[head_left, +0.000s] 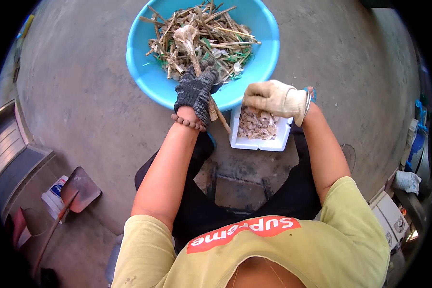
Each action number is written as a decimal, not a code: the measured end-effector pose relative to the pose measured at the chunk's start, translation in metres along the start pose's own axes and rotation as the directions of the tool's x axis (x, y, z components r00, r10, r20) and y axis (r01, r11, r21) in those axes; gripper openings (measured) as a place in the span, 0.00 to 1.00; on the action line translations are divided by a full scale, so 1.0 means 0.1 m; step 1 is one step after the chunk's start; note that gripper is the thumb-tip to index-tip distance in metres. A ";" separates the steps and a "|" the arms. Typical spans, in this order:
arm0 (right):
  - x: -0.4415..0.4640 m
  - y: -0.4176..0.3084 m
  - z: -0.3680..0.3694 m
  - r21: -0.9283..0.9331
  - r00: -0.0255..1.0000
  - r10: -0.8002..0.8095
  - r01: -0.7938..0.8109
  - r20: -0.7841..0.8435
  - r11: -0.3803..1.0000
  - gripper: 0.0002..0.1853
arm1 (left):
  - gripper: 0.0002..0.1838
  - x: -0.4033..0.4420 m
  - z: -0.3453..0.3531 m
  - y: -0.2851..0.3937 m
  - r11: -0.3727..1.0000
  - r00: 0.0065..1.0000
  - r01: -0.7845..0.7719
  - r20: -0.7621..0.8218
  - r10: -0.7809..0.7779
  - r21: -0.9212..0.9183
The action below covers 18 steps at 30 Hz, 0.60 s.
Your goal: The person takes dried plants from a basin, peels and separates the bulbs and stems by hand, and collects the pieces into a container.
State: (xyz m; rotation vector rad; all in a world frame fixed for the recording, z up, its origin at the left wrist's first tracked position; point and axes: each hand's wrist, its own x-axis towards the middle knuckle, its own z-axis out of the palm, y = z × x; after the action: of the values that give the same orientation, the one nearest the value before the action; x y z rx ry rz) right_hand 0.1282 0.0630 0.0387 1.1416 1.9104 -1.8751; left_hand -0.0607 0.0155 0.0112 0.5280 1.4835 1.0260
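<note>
My left hand [196, 89], in a dark grey knit glove, is closed around the stalk of a dried garlic bulb [186, 36]. The bulb points up and away from me over the blue basin [151, 93], while dry stalk ends stick out below my fist. In a cream glove, my right hand [271, 97] hovers over the far side of a white foam box [259, 144]. Its fingers are curled together, and anything inside them is hidden. Loose garlic cloves [259, 124] lie in the box.
Dry stalks [225, 31] and bits of green netting fill the basin. On the left, a shovel [81, 189] leans by a white bucket [55, 197]. A low stool frame [240, 185] shows between my legs. Assorted items line the right edge.
</note>
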 end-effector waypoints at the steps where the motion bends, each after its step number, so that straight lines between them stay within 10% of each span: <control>1: -0.02 0.03 0.04 -0.347 0.996 0.045 -0.015 0.078 0.938 0.16 | 0.12 -0.08 0.08 0.19 0.981 0.974 0.191 -0.113 -0.194 -0.042; 5: 0.04 0.31 0.25 -0.626 0.998 0.022 -0.056 -0.062 0.777 0.21 | 0.20 0.09 -0.02 -0.16 0.999 1.000 -0.001 -0.018 0.001 0.038; 12: 0.00 -0.14 0.04 0.058 0.884 -0.114 0.157 -0.453 0.986 0.19 | 0.23 0.10 0.04 -0.25 0.924 0.976 -0.214 0.019 0.219 0.317; 17: 0.09 -0.08 0.11 0.399 0.913 -0.043 0.219 -0.406 0.890 0.20 | 0.24 0.05 0.09 -0.26 0.721 0.902 -0.398 0.098 0.421 0.567; 18: 0.09 -0.08 0.10 0.340 0.915 -0.026 0.176 -0.403 0.924 0.20 | 0.24 0.07 0.09 -0.26 0.843 0.924 -0.371 0.068 0.375 0.389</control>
State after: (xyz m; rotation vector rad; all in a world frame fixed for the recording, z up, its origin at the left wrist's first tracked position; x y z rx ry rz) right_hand 0.1131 0.0584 0.0372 1.6745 1.8800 -2.2777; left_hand -0.0470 0.0104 -0.0138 1.1425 1.6447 1.0236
